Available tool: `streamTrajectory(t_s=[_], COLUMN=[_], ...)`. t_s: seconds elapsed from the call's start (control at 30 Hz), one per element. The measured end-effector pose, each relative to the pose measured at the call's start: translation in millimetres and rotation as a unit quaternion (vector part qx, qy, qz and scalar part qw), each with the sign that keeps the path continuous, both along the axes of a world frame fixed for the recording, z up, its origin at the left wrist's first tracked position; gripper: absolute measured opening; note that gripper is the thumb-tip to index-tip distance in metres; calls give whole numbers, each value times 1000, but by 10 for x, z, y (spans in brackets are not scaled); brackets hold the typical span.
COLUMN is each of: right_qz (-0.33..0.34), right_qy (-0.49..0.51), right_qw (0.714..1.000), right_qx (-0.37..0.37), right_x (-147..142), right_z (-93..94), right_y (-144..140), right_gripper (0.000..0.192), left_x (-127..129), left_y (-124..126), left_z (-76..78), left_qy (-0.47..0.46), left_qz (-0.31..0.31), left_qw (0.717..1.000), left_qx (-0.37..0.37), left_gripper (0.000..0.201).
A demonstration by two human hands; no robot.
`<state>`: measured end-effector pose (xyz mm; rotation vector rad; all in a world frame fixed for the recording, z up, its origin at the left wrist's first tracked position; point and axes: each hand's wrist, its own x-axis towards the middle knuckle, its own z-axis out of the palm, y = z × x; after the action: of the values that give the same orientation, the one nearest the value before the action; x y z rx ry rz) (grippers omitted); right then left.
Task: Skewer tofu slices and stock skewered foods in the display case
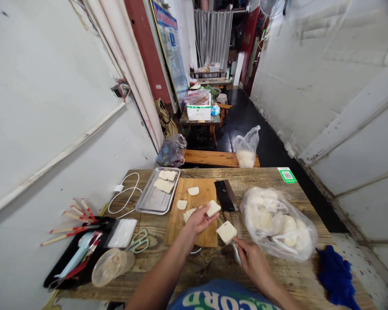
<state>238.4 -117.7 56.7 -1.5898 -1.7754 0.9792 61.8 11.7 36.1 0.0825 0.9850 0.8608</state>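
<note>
My left hand [198,221] pinches a pale tofu square [213,208] over the wooden cutting board [194,232]. My right hand [249,258] grips a thin bamboo skewer [220,221] that runs through another tofu square [226,232]; the skewer's tip reaches toward the piece in the left hand. Loose tofu pieces [193,190] lie on the board. A cleaver [225,194] rests at the board's right edge. A clear plastic bag of tofu [278,223] sits right of my hands.
A steel tray [151,203] with skewered tofu stands left of the board. Scissors [138,242], a plastic cup [110,267], a black tray [60,267] with red-tipped sticks, a white cable [126,193] and a blue cloth [338,275] lie on the wooden table [278,275]. A bench with bags stands beyond.
</note>
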Motion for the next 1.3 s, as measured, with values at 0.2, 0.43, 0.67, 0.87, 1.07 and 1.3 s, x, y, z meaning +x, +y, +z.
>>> streamTrajectory(t_s=[0.2,0.43,0.67,0.87,1.07,1.3], right_qz=[-12,-12,-2,6,22,17], right_qy=[-2,-12,-12,-20,-32,-29], right_qw=[1000,1000,1000,1000,999,999], right_qx=[-5,-5,-4,-11,-23,-26], right_x=[-12,26,84,92,76,52], right_z=[-13,-33,-47,-7,116,155], right_y=[6,-29,-55,-51,-52,-33], right_gripper=[41,42,41,41,42,42], left_x=[34,62,-24,-50,-32,-26], left_y=[-57,-40,22,5,-19,-46], left_z=[90,63,55,90,70,9], left_qy=[20,18,30,29,35,43], left_qz=[-5,7,-6,-13,-28,-48], left_qw=[998,999,998,998,996,995], left_qx=[52,48,51,63,80,82], left_gripper=[15,11,14,7,12,15])
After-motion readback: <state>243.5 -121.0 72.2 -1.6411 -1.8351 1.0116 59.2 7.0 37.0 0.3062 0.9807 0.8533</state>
